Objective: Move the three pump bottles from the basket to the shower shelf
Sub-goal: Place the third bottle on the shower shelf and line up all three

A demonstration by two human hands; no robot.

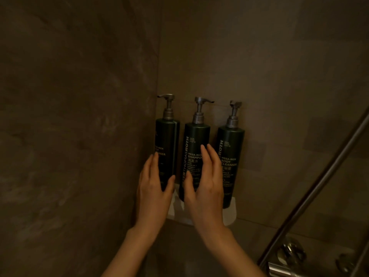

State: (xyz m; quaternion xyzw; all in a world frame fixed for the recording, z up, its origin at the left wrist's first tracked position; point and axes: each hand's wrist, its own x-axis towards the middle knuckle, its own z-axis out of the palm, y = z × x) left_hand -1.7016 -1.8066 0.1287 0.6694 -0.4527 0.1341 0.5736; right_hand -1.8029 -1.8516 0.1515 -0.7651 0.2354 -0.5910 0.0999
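Head view: three pump bottles stand upright on the shower shelf (229, 216), both hands at the placing stage.

Landmark is the shampoo bottle (196, 156), in the middle of the row. To its left, against the corner wall, stands the left bottle (167, 146); to its right stands the body cleanser bottle (230, 164). All are dark green with grey pump heads and pale lettering. The left hand (154, 188) is spread, fingers against the left bottle, not closed round it. The right hand (203, 182) is spread, flat at the shampoo bottle's front; contact cannot be confirmed. No basket is visible. Judgement: transfer appears complete; what remains is alignment, calling for light sideways pressure, then withdrawal of both hands without tipping the bottles.
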